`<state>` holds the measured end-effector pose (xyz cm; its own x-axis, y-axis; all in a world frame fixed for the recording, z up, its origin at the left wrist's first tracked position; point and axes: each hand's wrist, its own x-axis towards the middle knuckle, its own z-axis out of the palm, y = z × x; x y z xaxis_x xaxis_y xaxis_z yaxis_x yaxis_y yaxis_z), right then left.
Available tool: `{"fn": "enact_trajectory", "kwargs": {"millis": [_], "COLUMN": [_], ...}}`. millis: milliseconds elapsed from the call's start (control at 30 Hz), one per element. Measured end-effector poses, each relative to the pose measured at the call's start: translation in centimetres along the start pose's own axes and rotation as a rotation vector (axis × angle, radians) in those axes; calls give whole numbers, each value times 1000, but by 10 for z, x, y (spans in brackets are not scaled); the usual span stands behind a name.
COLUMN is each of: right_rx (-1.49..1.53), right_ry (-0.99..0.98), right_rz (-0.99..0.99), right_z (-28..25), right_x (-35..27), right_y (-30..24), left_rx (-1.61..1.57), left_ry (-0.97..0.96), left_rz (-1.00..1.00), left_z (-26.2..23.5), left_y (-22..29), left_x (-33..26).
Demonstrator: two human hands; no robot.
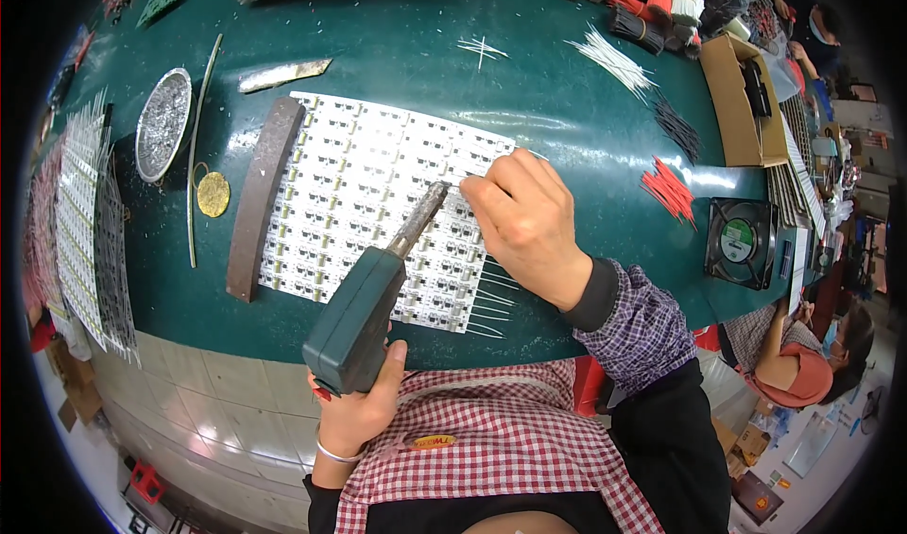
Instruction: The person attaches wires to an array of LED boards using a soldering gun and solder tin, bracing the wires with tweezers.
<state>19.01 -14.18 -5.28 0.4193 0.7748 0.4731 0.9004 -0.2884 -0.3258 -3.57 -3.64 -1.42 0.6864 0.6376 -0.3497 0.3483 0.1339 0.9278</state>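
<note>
On my remote view I list one white circuit board flat on the green desk, a brown bar along its left edge, and a green soldering gun with its tip over the board's right part. I count the left hand clamped round the gun's handle; the right hand has its fingertips pinched together near the tip, on what I cannot tell. Farther right I record white wires, red wires and a black fan.
</note>
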Motion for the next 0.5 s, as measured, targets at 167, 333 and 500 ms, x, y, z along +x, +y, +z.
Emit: {"fn": "enact_trajectory", "kwargs": {"millis": [167,333,500], "right_rx": [-10,-18,-8], "right_ry": [15,22,-2], "right_rz": [-6,-4,15], "right_z": [-1,-1,-5], "right_x": [4,4,4], "right_y": [-2,-1,-2], "left_rx": [1,-117,-58], "left_ry": [-34,-64,-30], "left_rz": [14,-32,61], "left_z": [-4,-6,-1], "left_y": [-7,-4,-5], "left_x": [-5,-8,-5]}}
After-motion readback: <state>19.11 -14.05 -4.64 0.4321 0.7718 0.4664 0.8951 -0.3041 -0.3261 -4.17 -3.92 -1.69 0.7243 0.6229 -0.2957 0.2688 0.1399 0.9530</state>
